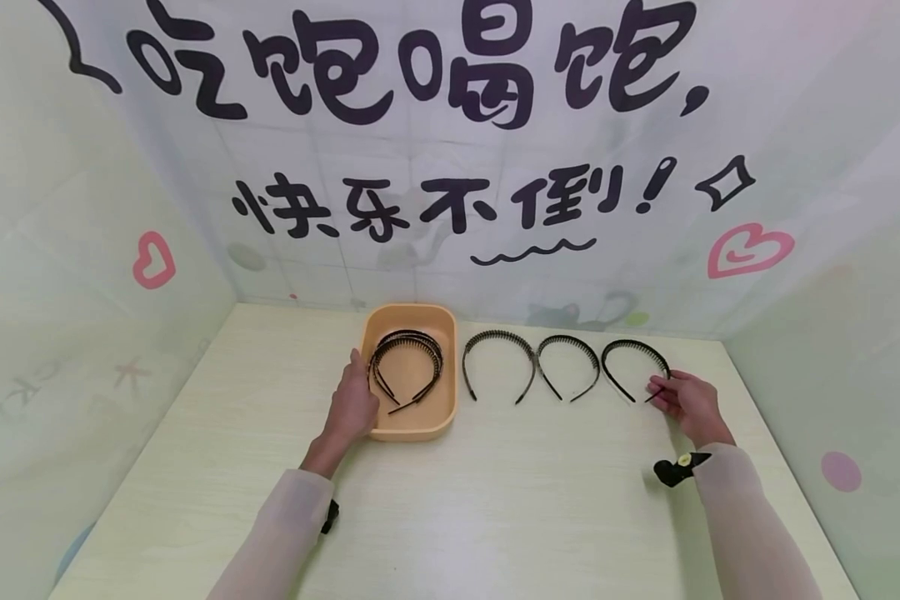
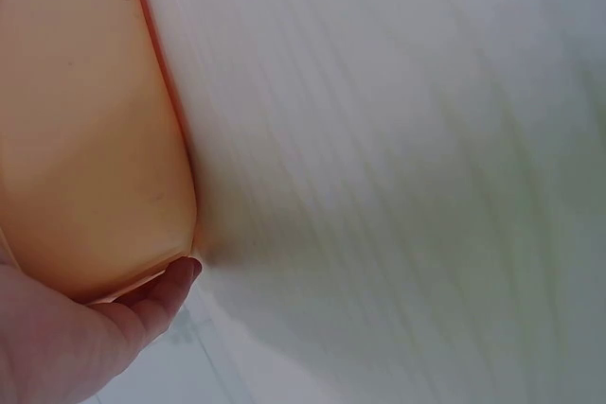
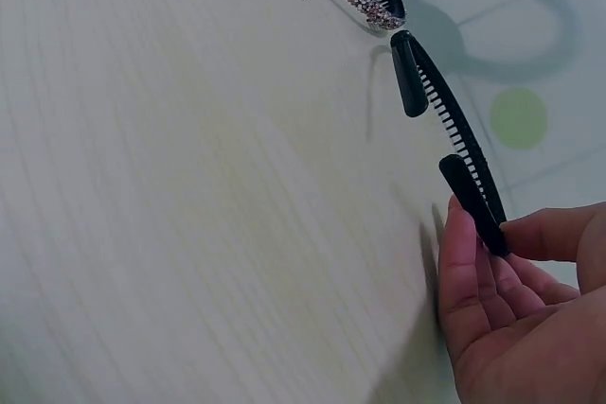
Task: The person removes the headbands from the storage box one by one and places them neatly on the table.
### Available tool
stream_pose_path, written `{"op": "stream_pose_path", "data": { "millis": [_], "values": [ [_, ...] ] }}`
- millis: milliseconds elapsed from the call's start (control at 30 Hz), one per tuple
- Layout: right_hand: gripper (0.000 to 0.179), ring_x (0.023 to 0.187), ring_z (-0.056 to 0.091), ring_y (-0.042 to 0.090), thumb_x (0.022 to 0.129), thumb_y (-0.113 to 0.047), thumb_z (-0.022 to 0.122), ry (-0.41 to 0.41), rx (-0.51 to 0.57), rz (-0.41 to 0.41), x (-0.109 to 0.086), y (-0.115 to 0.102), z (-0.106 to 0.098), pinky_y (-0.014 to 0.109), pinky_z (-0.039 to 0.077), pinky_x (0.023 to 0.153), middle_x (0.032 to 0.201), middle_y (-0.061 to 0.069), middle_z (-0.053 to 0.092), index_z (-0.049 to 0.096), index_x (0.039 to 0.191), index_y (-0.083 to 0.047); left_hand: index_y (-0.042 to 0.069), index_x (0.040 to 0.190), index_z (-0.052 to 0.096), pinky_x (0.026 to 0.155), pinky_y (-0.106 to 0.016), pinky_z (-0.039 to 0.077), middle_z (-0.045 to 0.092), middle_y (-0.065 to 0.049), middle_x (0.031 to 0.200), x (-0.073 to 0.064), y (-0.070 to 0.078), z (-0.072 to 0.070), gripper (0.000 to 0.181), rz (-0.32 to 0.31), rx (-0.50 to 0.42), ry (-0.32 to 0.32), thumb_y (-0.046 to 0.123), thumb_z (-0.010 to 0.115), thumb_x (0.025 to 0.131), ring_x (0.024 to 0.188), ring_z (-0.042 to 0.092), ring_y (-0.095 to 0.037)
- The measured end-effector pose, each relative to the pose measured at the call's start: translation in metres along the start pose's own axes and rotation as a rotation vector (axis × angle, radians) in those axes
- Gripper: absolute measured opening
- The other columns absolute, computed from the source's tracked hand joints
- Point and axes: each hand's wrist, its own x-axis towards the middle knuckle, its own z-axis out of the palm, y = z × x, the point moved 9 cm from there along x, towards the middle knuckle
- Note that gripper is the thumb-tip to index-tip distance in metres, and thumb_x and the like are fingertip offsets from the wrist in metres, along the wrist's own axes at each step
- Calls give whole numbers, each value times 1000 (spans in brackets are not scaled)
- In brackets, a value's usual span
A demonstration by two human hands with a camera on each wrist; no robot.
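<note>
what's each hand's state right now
Left hand: holding the orange, rectangular plastic tray by its side.
Right hand: pinching the rightmost black, arched, plastic-looking toothed headband.

Place: small three-sided booth round a tabletop; home, shop or office, cannot tell.
Back: pale, faintly gridded wall covering [image 1: 420, 150], creased, standing at table's far edge.
Print: bold black brush-style Chinese lettering [image 1: 459, 204], pink outlined heart [image 1: 750, 248], flat round green dot [image 3: 519, 118].
Sides: pale printed left panel [image 1: 60, 333] and right panel [image 1: 817, 317], angled inward.
Surface: light, wood-grained table [image 1: 495, 508] between them.
</note>
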Motion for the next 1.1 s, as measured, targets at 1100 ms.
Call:
{"op": "stream_pose_path", "data": {
  "millis": [1100],
  "values": [
    [47,77,57,8,88,-4,48,215,-173,-48,2,-7,-9,25,49,76,97,4,51,38,133,5,-4,142,-4,84,-50,42,26,-30,136,1,-2,1,73,-13,0,-1,-2,40,84,111,44,-42]
  ]
}}
